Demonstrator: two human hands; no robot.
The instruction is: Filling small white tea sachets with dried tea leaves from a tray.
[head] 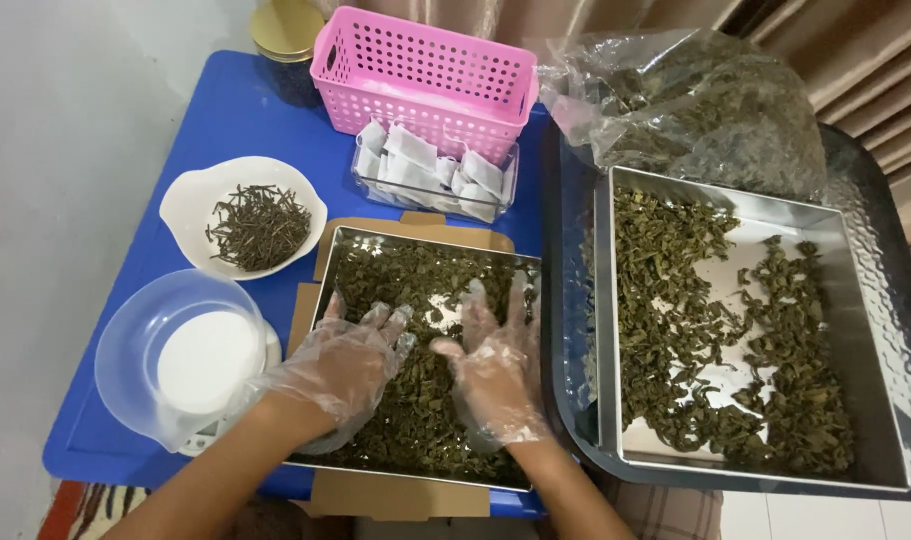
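Two hands: both wear thin clear plastic gloves and lie flat, palms down, fingers spread, on dried green leaves; neither grips anything.
Left hand [340, 365]: lower centre of the frame, on the left half of the leaf bed, fingers pointing up and to the right.
Right hand [495, 360]: just beside the left, thumbs near each other but apart, fingers pointing toward the top of the frame.
Dried leaves [415, 290]: dark green, crumpled, directly under both palms and spreading ahead of the fingertips toward the upper frame.
Near tray [425, 240]: shallow metal tray holding those leaves, lower centre, resting on flattened brown cardboard; its long axis seems to run up and down the frame, in line with the forearms. Both hands reach it equally.
Blue table [235, 120]: underneath the tray, filling the left half of the frame.
Large tray [855, 250]: second metal tray at right, with looser leaves and bare patches, sitting inside a dark hammered-looking tray; the right hand is nearer to it.
Plastic bag [695, 100]: clear, holding more leaves, upper right.
White bowl [200, 195]: left of centre, with dark thin twigs or stems.
Clear bowl [140, 345]: lower left, on a small scale with a white platform.
Clear box [435, 175]: above the near tray, with small white sachets.
Pink basket [425, 70]: perforated, top centre.
Jar [287, 30]: gold lid, upper left of the basket.
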